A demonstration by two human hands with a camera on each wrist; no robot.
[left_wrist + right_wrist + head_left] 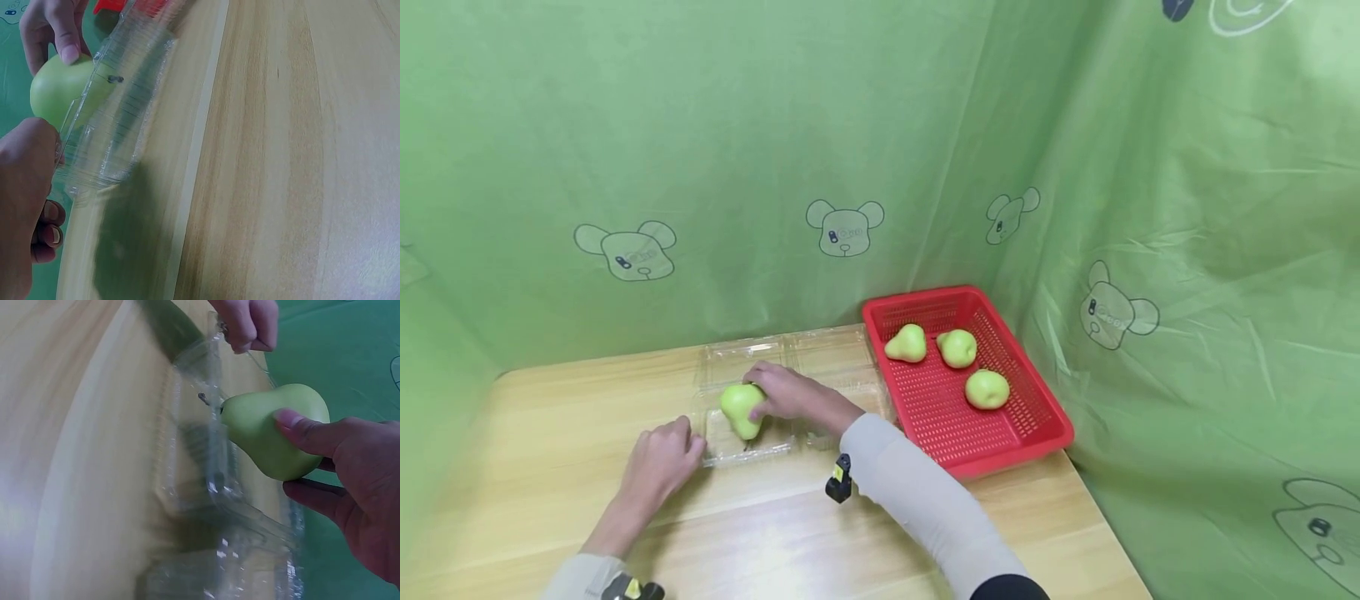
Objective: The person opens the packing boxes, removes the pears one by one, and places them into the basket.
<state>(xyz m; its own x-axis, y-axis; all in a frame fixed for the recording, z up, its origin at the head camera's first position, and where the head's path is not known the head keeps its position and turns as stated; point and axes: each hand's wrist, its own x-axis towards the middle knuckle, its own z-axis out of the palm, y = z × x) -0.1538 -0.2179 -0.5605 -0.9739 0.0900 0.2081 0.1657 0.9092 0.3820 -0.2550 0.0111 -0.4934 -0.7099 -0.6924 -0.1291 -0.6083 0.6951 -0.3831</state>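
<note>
My right hand point(786, 392) holds a yellow-green pear point(739, 410) from its right side, the thumb and fingers spread around the wide end. The stem end points down and toward me. Under the pear lies a clear plastic clamshell box point(718, 446) with its lid folded back, and in the right wrist view the pear point(269, 425) overlaps the near rim of this box. At the box's left edge, my left hand point(661, 458) pinches the rim; in the left wrist view its other fingers point(51, 234) are curled below.
A second clear clamshell box point(831, 343) lies open just to the right. Beyond it a red perforated basket point(1015, 458) holds three pears: one pear point(906, 343), another pear point(957, 348) and a third pear point(987, 389). Green curtain point(737, 167) hangs behind the wooden table point(760, 533).
</note>
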